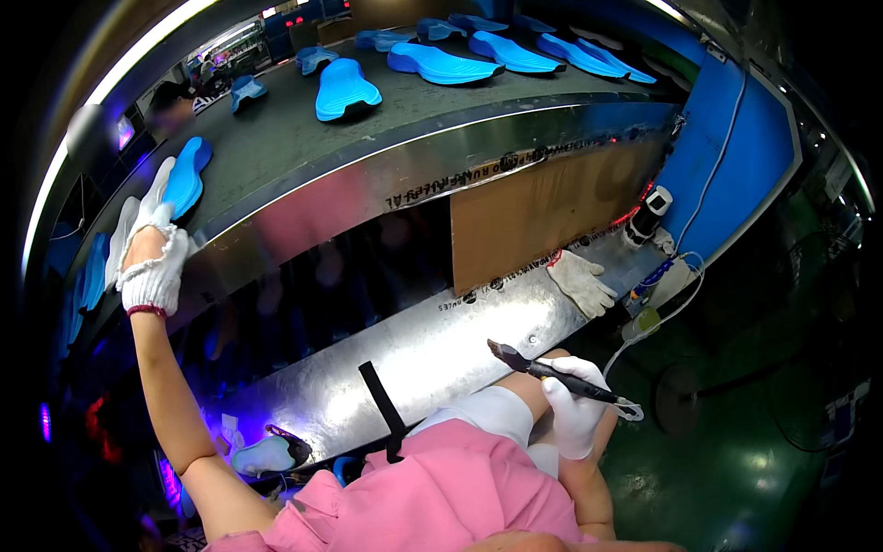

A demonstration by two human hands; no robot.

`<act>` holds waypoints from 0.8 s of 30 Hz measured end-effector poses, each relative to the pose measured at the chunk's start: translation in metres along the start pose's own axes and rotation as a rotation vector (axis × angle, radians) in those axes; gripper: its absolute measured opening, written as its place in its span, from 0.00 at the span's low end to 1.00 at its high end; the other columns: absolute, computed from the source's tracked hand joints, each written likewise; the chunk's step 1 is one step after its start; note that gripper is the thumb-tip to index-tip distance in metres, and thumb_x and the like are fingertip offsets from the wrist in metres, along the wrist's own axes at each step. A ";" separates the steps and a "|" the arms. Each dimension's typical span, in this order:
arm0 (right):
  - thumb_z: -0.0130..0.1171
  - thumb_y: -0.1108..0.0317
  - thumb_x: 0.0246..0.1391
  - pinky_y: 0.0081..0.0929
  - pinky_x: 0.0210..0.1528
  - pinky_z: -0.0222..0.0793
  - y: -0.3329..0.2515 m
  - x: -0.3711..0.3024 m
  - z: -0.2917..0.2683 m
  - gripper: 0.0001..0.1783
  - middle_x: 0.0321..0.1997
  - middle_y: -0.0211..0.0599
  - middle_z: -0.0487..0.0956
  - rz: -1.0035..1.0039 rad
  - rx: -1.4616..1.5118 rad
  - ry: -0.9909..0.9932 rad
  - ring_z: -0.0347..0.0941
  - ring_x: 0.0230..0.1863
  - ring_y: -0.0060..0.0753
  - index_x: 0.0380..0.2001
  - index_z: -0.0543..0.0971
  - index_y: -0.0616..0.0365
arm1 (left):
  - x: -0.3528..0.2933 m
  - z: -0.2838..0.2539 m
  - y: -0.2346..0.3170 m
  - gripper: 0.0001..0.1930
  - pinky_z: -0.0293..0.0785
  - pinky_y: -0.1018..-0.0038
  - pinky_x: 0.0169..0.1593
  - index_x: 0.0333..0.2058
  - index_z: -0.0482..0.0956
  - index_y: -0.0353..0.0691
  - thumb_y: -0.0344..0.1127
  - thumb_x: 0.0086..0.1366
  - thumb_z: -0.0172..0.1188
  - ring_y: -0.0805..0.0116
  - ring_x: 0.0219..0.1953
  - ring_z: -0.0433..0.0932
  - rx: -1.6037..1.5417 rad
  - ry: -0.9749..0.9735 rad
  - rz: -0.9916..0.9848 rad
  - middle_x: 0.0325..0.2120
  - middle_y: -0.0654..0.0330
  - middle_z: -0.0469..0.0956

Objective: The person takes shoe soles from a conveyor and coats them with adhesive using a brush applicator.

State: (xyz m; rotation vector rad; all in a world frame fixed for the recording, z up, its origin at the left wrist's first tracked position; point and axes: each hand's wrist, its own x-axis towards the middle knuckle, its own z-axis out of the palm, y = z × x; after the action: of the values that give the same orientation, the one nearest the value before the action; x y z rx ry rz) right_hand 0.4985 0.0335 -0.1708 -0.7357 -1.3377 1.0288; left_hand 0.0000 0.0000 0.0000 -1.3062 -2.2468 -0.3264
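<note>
My left hand (152, 262), in a white knit glove with an opening over its back, reaches to the near left edge of a dark belt (267, 129). It is at the lower end of a blue shoe sole (188, 179); its fingers are partly hidden, and I cannot tell whether they grip the sole. Pale, elongated shapes (120, 235) lie beside that hand. Over my lap, my right hand (576, 409), in a thin white glove, is closed around a black-handled brush (575, 381). The brush has a dark brown, stained tip, pointing up and left.
Several blue soles (348, 90) lie spread along the belt. Below it runs a metal shelf (414, 336) with a brown cardboard panel (552, 216) and a loose white glove (581, 283). A pale tube (658, 327) hangs at the right. Another sole (262, 455) lies lower left.
</note>
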 end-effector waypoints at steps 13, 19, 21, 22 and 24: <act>0.62 0.75 0.59 0.12 0.26 0.73 0.040 0.009 0.006 0.14 0.38 0.42 0.82 0.263 0.069 0.437 0.76 0.23 0.17 0.46 0.74 0.67 | -0.127 0.070 0.162 0.15 0.77 0.62 0.46 0.35 0.77 0.35 0.19 0.49 0.70 0.55 0.41 0.79 -1.094 0.427 0.597 0.40 0.50 0.80; 0.62 0.72 0.58 0.13 0.23 0.63 0.068 0.014 -0.003 0.12 0.27 0.29 0.77 0.384 -0.071 0.489 0.68 0.21 0.15 0.45 0.77 0.63 | -0.232 0.178 0.255 0.15 0.77 0.61 0.50 0.30 0.77 0.39 0.23 0.47 0.75 0.49 0.51 0.78 -1.287 -0.096 0.637 0.47 0.48 0.77; 0.66 0.72 0.55 0.13 0.24 0.65 0.093 0.026 0.007 0.12 0.28 0.28 0.77 0.390 -0.109 0.436 0.70 0.23 0.13 0.42 0.79 0.63 | -0.234 0.196 0.257 0.14 0.73 0.62 0.55 0.30 0.77 0.39 0.27 0.48 0.76 0.48 0.56 0.74 -1.265 -0.341 0.509 0.56 0.44 0.70; 0.66 0.71 0.55 0.15 0.23 0.64 0.100 0.034 0.015 0.10 0.26 0.26 0.76 0.410 -0.125 0.405 0.69 0.23 0.13 0.39 0.80 0.63 | -0.236 0.205 0.257 0.14 0.71 0.61 0.57 0.31 0.77 0.38 0.30 0.49 0.75 0.46 0.59 0.70 -1.259 -0.346 0.515 0.58 0.42 0.67; 0.64 0.69 0.55 0.20 0.23 0.64 0.127 0.044 0.020 0.08 0.21 0.25 0.74 0.398 -0.234 0.325 0.69 0.23 0.14 0.32 0.81 0.64 | -0.241 0.212 0.258 0.15 0.68 0.61 0.60 0.33 0.80 0.38 0.33 0.49 0.75 0.46 0.60 0.68 -1.461 -0.438 0.352 0.60 0.40 0.64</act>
State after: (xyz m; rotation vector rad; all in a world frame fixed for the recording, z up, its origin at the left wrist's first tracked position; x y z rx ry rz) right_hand 0.4543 0.1218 -0.2643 -1.3260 -1.0580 1.0135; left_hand 0.2528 0.0484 -0.3218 -2.5717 -1.8636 -1.9089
